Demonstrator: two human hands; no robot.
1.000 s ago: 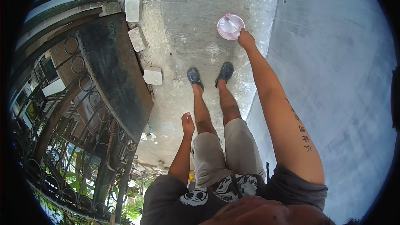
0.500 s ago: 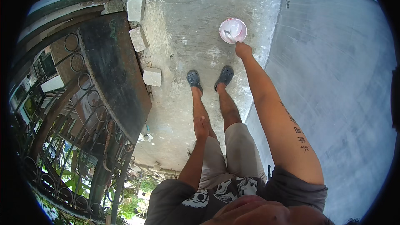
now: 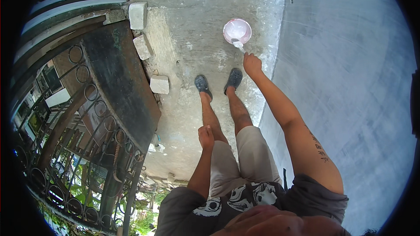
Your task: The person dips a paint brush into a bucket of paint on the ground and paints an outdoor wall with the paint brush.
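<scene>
My right hand (image 3: 252, 64) is closed round the handle of a putty knife (image 3: 238, 44), its blade carrying white paste. The blade is at the near rim of a pinkish-white bucket (image 3: 225, 35), which stands on the concrete with white paste inside. My right arm stretches forward from the shoulder. My left hand (image 3: 206, 137) hangs in front of my left knee, its fingers curled in and nothing visible in them.
A smooth grey-white wall (image 3: 337, 87) runs along my right. Pale blocks (image 3: 159, 84) lie along the left, beside a dark metal panel (image 3: 118, 74) and a railing with rings (image 3: 91, 92). My clogs (image 3: 234, 78) stand on the concrete floor (image 3: 183, 61).
My right hand has drawn back toward me, lifting the putty knife out of the bucket to its near rim. My left hand has moved slightly left and its fingers are more curled.
</scene>
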